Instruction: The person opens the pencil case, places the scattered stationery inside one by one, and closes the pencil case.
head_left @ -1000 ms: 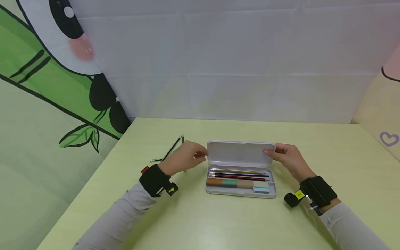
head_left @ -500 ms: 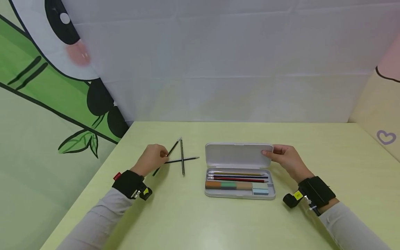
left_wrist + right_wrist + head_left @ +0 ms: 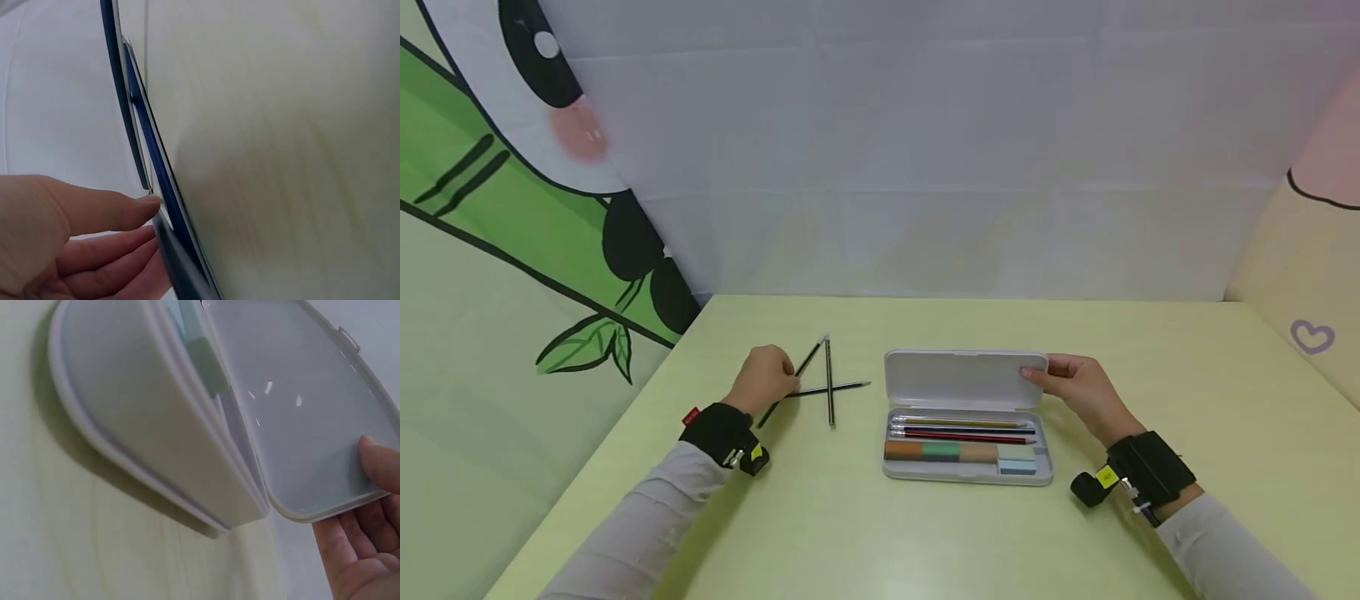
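Note:
In the head view, three dark pencils lie crossed on the table at left: an upright one (image 3: 830, 392), a slanted one (image 3: 808, 358) and a sideways one (image 3: 842, 387). My left hand (image 3: 763, 379) is at their left side, thumb and fingers pinching a pencil (image 3: 181, 262); its fingertips partly hide the crossing. An open white pencil case (image 3: 895, 475) stands right of them. My right hand (image 3: 1078, 390) grips the right edge of its raised lid (image 3: 962, 377), thumb on the inner face and fingers behind.
Inside the case lie several pencils (image 3: 962, 435), a striped orange, green and brown bar (image 3: 940, 451) and pale green and blue blocks (image 3: 1017, 467). A pale curtain (image 3: 925, 167) hangs behind the table (image 3: 880, 542), and a printed green cloth (image 3: 467, 292) at left.
My left hand has moved left from beside the case lid to the crossed pencils and now pinches one. My right hand keeps hold of the lid.

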A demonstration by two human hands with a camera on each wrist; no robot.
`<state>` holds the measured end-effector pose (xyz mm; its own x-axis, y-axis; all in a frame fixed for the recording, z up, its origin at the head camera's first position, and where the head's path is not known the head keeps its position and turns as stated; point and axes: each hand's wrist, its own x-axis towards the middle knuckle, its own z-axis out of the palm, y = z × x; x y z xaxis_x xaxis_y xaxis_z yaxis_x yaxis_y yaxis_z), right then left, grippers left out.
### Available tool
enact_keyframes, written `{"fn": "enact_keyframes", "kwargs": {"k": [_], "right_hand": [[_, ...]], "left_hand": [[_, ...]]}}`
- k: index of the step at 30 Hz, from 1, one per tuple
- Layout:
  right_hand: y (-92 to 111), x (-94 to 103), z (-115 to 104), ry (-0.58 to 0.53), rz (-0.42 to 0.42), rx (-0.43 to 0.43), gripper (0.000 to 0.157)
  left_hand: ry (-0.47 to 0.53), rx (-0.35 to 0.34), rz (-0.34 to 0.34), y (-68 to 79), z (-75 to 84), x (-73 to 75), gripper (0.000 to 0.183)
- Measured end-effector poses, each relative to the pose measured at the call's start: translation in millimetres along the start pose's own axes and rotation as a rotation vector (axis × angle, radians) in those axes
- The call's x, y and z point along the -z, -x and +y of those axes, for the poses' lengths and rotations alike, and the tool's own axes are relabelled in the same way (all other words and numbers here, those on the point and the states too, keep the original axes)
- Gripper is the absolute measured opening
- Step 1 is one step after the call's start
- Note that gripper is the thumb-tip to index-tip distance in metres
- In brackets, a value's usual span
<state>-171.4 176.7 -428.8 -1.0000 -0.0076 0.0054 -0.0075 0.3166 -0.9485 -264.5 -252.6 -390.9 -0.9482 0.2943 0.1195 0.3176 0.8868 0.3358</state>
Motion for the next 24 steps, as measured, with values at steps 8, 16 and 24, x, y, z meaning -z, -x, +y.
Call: {"fn": "enact_keyframes", "kwargs": {"k": [8,16,24], "right_hand": [[20,-15.7,-3,0.017,0.036,-0.013,0.054],[21,-14.0,-5,0.031,0.036,-0.023,0.056],[19,-9.6,-6,0.033,0.042,-0.022,0.057]], "left_hand": [[0.014,0.021,-0.019,4.6,-12.3,1.5,0.009],[0.015,-0.023,0.045,6.1,-8.0,10.3,0.015],[0.049,-0.065,0.131,7.1,4.8,20.4,0.015]]}}
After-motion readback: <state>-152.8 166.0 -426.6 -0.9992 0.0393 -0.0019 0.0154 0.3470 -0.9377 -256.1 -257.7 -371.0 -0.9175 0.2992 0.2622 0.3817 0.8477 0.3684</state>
